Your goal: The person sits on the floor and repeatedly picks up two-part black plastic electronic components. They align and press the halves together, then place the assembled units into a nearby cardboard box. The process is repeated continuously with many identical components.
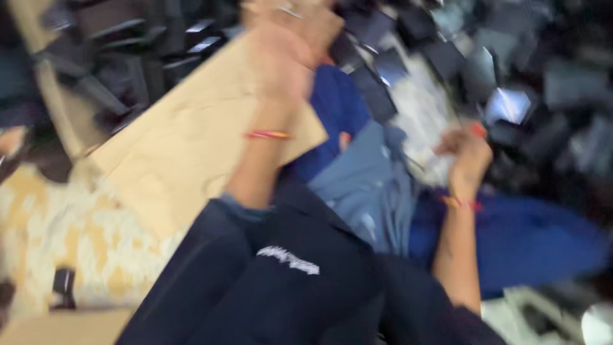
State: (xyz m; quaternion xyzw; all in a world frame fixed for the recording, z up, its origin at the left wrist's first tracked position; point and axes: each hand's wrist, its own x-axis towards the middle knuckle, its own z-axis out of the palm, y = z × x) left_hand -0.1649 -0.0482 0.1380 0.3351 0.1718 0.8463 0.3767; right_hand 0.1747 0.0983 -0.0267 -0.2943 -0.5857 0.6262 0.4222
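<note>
The whole head view is motion-blurred. My left hand (290,32) reaches far up the frame, fingers closed on the top corner of a large tan cardboard sheet (191,134). A red thread band circles that wrist. My right hand (469,150) hovers lower right over a pale patterned surface, fingers curled. A small red-orange thing (479,130) shows at its fingertips; whether the hand holds it is too blurred to tell. Dark sleeves cover both upper arms.
Piles of black flat boxy items (140,57) fill the top left, and more (549,96) fill the top right. Blue cloth (530,236) and grey-blue fabric (364,185) lie under my arms. A worn cream and yellow floor (76,236) is at the left.
</note>
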